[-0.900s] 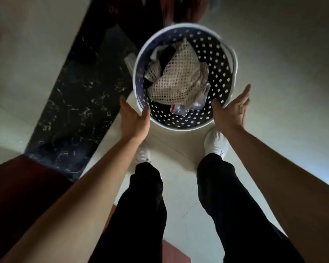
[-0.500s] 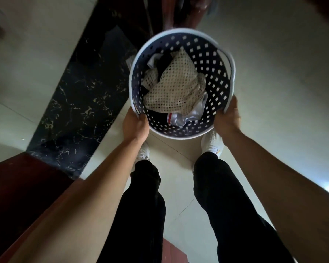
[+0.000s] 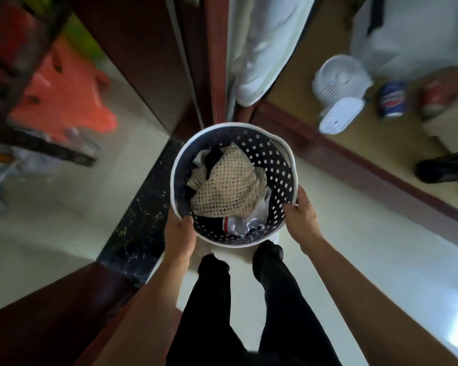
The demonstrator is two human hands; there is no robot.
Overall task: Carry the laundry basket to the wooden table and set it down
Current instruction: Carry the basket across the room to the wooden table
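Head view: I log one frame, looking straight down.
Laundry basket [image 3: 278,165]: round, dark perforated wall, white rim; held in front of the legs, above the pale floor [image 3: 354,247].
Contents: beige mesh cloth [image 3: 230,186] on top, dark and white pieces under it.
Left hand [image 3: 179,233]: fingers curled over the near-left rim, pinching it, thumb inside.
Right hand [image 3: 300,215]: fingers wrapped on the near-right rim, thumb inside.
Surroundings: black marble strip [image 3: 138,215] left of the basket; white fan [image 3: 340,77] and blue can [image 3: 393,99] far right, well apart; orange plastic item [image 3: 64,88] far left, blurred.
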